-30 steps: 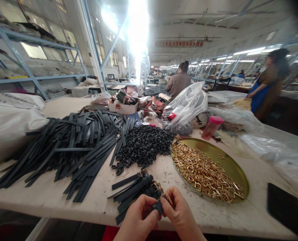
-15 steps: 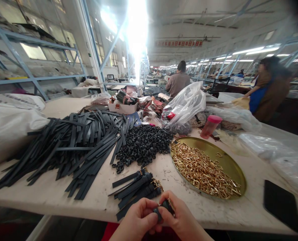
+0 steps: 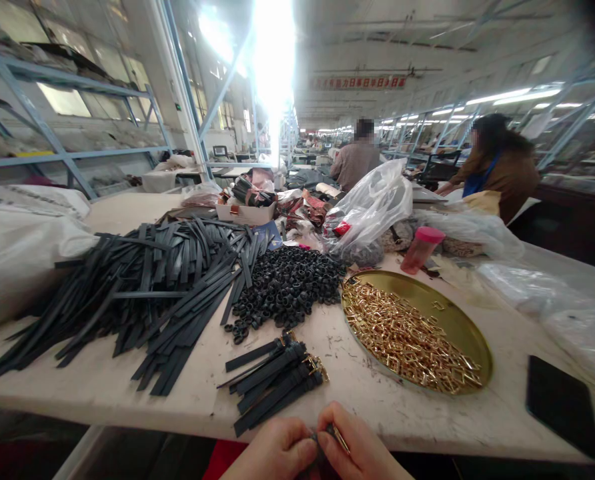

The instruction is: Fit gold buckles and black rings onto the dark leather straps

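Observation:
Both hands meet at the table's front edge, low in the view. My left hand point(image 3: 283, 445) is closed on one end of a dark strap point(image 3: 319, 448). Fingers of my right hand point(image 3: 348, 440) pinch the same strap, where a gold buckle point(image 3: 341, 438) shows between them. Most of the strap is hidden by the fingers. Just beyond the hands lies a small stack of dark straps with gold buckles point(image 3: 277, 383). Behind it is a heap of small black loops point(image 3: 290, 283). To the right, a round gold tray point(image 3: 470, 327) bears a pile of gold buckles point(image 3: 407, 333).
Long black strips point(image 3: 172, 267) are heaped at the left beside a white sack point(image 3: 22, 247). A pink-lidded jar point(image 3: 421, 250), a clear plastic bag point(image 3: 372, 207) and a black phone-like slab point(image 3: 561, 403) are on the table point(image 3: 177, 417). Two people are farther back.
Both hands have moved slightly down towards me with the strap, and less of it shows. The person at the right has shifted left and leans over more.

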A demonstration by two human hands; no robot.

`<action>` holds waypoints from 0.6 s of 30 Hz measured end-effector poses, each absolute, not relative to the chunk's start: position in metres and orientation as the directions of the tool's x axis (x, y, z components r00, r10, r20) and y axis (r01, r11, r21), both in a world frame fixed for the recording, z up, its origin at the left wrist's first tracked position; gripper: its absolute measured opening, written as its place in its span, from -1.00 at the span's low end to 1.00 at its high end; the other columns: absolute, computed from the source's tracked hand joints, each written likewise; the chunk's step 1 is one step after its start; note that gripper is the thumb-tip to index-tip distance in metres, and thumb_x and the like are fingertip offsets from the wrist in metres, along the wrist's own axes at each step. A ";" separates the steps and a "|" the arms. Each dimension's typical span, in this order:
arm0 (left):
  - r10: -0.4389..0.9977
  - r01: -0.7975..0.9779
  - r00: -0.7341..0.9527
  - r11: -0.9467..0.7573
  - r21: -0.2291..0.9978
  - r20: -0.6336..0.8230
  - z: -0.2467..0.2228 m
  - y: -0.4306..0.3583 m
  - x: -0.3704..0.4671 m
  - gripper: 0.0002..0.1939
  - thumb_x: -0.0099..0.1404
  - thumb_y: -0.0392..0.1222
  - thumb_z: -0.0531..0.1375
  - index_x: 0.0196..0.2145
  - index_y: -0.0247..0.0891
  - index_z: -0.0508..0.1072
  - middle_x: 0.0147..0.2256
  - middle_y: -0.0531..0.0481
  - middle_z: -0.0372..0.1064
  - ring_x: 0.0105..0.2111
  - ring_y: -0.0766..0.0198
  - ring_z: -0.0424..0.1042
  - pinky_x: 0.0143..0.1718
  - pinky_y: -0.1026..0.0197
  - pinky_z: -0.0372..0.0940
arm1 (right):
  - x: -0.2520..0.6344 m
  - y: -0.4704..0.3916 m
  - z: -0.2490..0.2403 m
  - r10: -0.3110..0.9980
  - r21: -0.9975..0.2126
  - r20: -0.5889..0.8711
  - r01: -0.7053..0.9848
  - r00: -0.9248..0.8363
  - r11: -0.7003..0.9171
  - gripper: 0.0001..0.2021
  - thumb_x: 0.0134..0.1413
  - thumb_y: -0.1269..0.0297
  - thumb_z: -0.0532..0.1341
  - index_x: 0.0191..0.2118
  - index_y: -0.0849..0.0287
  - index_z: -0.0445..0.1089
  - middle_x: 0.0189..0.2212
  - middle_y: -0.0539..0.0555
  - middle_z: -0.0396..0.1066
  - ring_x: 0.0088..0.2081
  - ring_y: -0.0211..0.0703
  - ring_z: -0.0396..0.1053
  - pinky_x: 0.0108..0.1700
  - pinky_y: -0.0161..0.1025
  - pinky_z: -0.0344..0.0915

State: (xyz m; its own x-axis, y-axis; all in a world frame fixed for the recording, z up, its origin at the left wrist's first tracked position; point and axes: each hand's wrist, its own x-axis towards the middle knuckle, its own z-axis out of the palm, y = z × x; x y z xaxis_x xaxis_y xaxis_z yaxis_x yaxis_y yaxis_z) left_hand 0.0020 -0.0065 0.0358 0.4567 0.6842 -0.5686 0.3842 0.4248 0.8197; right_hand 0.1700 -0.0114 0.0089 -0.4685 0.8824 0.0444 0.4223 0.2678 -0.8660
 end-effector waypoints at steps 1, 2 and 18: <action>0.690 0.391 0.468 0.400 0.829 -0.553 0.036 -0.005 0.002 -0.71 0.14 -0.03 0.04 -0.45 -0.34 0.37 -0.54 0.06 0.29 -0.56 0.40 0.25 -0.60 0.41 0.08 | 0.168 -0.011 0.006 0.892 -0.879 0.056 0.401 -0.448 0.257 -0.74 0.14 0.08 -0.07 -0.36 0.12 0.21 -0.58 -0.06 0.21 -0.53 -0.25 0.17 -0.48 -0.32 0.10; 0.696 0.395 0.481 0.370 0.841 -0.533 0.038 -0.003 0.002 -0.68 0.16 -0.01 0.01 -0.42 -0.34 0.37 -0.54 0.06 0.28 -0.56 0.40 0.25 -0.60 0.41 0.10 | 0.166 -0.010 0.003 0.906 -0.892 0.069 0.380 -0.417 0.243 -0.71 0.15 0.05 -0.10 -0.36 0.12 0.20 -0.59 -0.06 0.20 -0.54 -0.26 0.17 -0.49 -0.33 0.11; 0.846 0.667 0.433 -0.067 0.742 -0.312 0.053 0.037 -0.004 -0.69 0.24 -0.11 -0.06 -0.46 -0.26 0.41 -0.51 -0.01 0.40 -0.48 0.24 0.37 -0.47 0.29 0.19 | 0.144 0.033 0.001 0.947 -0.827 0.165 0.484 -0.276 0.286 -0.72 0.18 0.13 -0.10 -0.26 0.14 0.27 -0.43 0.07 0.39 -0.36 -0.13 0.35 -0.31 -0.21 0.25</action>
